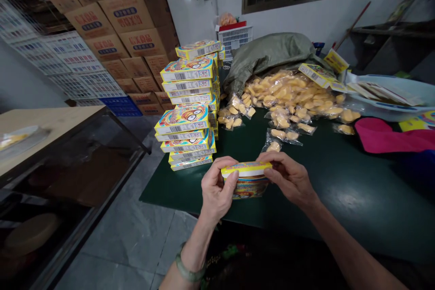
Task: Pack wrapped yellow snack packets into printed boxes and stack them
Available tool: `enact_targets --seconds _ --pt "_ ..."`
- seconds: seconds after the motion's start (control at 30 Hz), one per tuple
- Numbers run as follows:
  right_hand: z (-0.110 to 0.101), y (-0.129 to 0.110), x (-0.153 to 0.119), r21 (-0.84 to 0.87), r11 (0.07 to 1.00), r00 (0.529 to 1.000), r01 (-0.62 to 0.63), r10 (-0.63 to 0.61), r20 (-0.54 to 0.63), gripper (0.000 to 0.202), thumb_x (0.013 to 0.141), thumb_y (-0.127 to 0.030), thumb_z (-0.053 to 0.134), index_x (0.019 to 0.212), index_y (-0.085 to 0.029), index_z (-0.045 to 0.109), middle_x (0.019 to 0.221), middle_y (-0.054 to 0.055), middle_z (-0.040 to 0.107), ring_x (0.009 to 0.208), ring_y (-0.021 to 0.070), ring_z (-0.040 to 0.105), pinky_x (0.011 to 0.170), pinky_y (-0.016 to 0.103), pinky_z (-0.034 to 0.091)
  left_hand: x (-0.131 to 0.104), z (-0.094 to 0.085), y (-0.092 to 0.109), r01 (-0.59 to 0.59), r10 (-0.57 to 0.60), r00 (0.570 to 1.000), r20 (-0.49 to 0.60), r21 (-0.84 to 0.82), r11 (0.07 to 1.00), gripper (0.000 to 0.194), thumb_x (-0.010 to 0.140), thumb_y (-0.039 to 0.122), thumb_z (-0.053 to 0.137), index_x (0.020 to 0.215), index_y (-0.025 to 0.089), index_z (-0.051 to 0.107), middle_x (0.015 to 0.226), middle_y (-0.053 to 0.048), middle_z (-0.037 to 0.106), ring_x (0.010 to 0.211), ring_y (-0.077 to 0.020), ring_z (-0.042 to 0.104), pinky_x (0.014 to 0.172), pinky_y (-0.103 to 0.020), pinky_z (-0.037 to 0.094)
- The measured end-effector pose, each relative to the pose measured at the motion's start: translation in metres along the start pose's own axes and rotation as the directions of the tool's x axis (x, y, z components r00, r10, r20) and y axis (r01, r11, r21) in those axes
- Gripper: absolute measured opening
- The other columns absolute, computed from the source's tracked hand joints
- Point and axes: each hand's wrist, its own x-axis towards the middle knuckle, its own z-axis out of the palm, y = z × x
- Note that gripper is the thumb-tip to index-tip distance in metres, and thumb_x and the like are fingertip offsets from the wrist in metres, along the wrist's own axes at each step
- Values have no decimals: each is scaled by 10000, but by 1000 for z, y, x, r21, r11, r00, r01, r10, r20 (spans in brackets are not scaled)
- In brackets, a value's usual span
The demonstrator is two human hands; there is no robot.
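Between my two hands is a small yellow printed carton (249,186), held upright above the near edge of the green table. My left hand (217,190) grips its left end, thumb on the front and fingers behind. At the right end, my right hand (288,176) pinches the top edge near the carton's flap. Whether anything is inside the carton cannot be seen. Beyond my hands lie clear-wrapped yellow snack pieces (285,135). To the left rises a tall stack of similar yellow cartons (186,120).
A large heap of wrapped pieces (288,93) spills from a grey-green sack (272,52). On the right are a light blue basin (408,109) with flat cards and a pink cloth (384,136). Brown shipping boxes (136,41) and a wooden table (50,122) stand left.
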Motion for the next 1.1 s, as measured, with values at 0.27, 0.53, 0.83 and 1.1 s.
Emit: enact_targets --seconds 0.27,0.53,0.83,1.1 --pt "0 -4 -7 -125 984 988 126 -136 -69 95 870 -199 544 901 -204 633 968 81 630 847 170 614 651 294 520 16 -8 14 -187 156 970 189 161 969 53 813 157 601 815 159 654 880 -70 658 773 -143 632 660 -254 506" --pt "-3 3 -7 -169 951 965 261 -258 37 161 864 -130 540 958 -220 635 1029 71 623 901 175 615 736 333 513 26 -30 19 -555 354 770 531 285 781 190 821 47 524 960 141 613 930 -101 663 929 -176 635 785 -304 544" --pt "-1 16 -13 -169 947 961 273 -275 11 273 834 -91 580 1057 -250 591 1086 69 576 1009 194 569 833 373 490 19 -33 8 -239 174 921 349 154 959 140 834 153 578 939 172 670 1006 -102 659 913 -170 648 774 -299 542" --pt "52 31 -38 -9 990 928 138 -133 -348 296 879 -229 531 1146 -259 407 1137 83 527 964 185 614 732 311 557 -11 18 -5 -58 54 990 -127 -25 998 204 823 258 602 1005 190 538 1007 -76 612 919 -176 602 783 -307 499"
